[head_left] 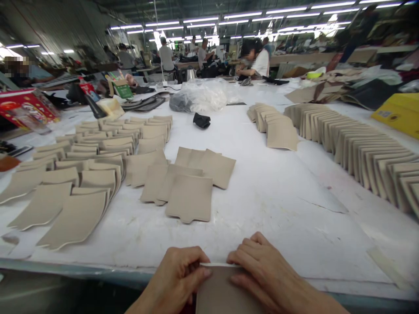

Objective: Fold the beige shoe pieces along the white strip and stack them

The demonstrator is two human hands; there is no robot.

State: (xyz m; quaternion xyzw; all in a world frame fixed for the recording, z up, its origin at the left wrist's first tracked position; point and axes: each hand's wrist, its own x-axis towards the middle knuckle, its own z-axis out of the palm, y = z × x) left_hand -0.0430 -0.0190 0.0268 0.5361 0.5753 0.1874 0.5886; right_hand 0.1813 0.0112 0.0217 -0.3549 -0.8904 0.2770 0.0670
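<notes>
At the near table edge I hold a beige panel (225, 291), its pale top edge facing away from me. My left hand (178, 277) pinches its upper left corner between thumb and fingers. The fingers of my right hand (262, 272) curl over the top edge, with the thumb pressed on the face. The panel's lower part runs out of view. Beyond my hands lies a loose group of similar beige panels (190, 198), some with a small tab on the near side.
Overlapping rows of curved beige panels (75, 213) cover the left. A long fanned row (356, 148) lines the right, near a smaller stack (281, 133). Farther back are a black item (201, 121), clear plastic (209, 93) and a yellow object (399, 114). People work beyond the table.
</notes>
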